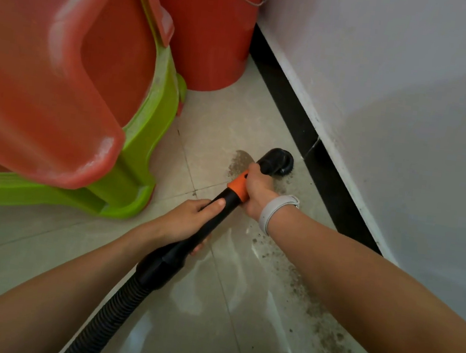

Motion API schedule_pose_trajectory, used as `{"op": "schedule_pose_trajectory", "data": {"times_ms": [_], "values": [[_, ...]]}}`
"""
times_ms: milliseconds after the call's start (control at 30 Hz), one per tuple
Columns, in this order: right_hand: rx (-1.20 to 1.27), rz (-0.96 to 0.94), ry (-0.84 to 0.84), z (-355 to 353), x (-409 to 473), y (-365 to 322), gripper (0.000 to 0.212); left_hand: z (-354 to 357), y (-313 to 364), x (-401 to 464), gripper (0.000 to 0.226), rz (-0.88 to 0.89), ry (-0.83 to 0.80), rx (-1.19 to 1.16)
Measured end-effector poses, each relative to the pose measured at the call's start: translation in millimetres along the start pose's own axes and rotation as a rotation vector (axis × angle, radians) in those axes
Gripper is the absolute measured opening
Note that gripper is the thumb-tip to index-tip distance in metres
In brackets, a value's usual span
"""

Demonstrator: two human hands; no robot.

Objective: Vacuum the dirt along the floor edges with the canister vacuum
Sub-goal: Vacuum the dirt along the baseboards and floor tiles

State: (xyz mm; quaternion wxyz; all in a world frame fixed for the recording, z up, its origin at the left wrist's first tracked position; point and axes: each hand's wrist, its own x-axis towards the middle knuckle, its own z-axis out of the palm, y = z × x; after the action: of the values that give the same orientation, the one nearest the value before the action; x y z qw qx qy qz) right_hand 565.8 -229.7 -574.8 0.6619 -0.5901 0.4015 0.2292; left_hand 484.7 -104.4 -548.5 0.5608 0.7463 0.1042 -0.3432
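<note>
Floor: pale glossy tiled floor (226,122) with thin grout lines, meeting the wall on the right.
Wall: white painted wall (399,79), with a black skirting strip (299,126) running along its base.
Stools: large red-orange plastic stool (57,66) stacked on a lime-green plastic stool (141,147), upper left, standing on the floor.
Bucket: red plastic bucket (214,33) with a thin wire handle, behind the stools, near the skirting strip.
Dirt: dark speckled dirt (322,319) scattered on the floor in a band beside the skirting strip; a further grey patch lies beside the nozzle.
Hose: black ribbed vacuum hose (109,310) rising from the lower edge into a smooth black wand tube (208,220) with an orange collar (237,187).
Nozzle: round black vacuum nozzle (277,161), at the wand's far end, down on the floor just beside the skirting strip.
Left hand: left hand (191,221) wrapped around the black wand tube below the orange collar, thumb on top.
Right hand: right hand (256,191) gripping the wand at the orange collar, just behind the nozzle.
Wristband: pale grey wristband (274,210) on the right wrist.
</note>
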Motion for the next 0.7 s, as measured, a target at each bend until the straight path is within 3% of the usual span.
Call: {"op": "schedule_pose_trajectory", "data": {"times_ms": [333,500,700], "values": [[-0.052,0.020,0.165,-27,3,17,0.036,8,1,-2,0.052,-0.096,-0.186,-0.008],[-0.021,-0.006,0.131,-30,3,8,0.032,17,4,5,0.054,-0.054,-0.130,0.002],[0.028,-0.012,0.043,-29,8,-9,0.030,26,12,15,0.040,0.014,-0.033,-0.019]]}}
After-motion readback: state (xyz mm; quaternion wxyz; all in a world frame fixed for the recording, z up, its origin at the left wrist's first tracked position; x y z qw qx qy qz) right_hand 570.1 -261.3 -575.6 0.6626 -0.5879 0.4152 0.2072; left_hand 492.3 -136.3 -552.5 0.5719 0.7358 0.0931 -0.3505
